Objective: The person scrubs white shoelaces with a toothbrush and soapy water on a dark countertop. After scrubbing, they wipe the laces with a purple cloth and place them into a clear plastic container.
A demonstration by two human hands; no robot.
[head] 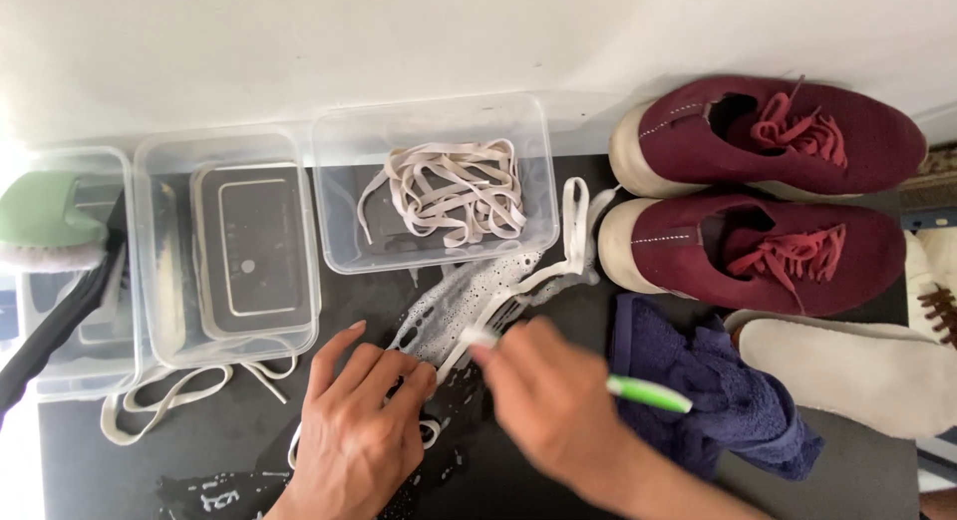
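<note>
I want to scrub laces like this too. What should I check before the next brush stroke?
1. Left hand pins the lace flat: ok.
2. Right hand grips the toothbrush: ok.
3. Foam on the lace: ok.
4. Towel within reach: ok.
5. Shoes clear of the foam: cannot tell, a lace loop runs close to them.
6. Lace clean yet: cannot tell, the brush hand is blurred.

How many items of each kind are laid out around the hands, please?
Dark red knit shoes with red laces: 2
Clear plastic tubs: 3
Green-handled brushes: 2
Dark blue towel: 1
Pale insole: 1
Total: 9
</note>
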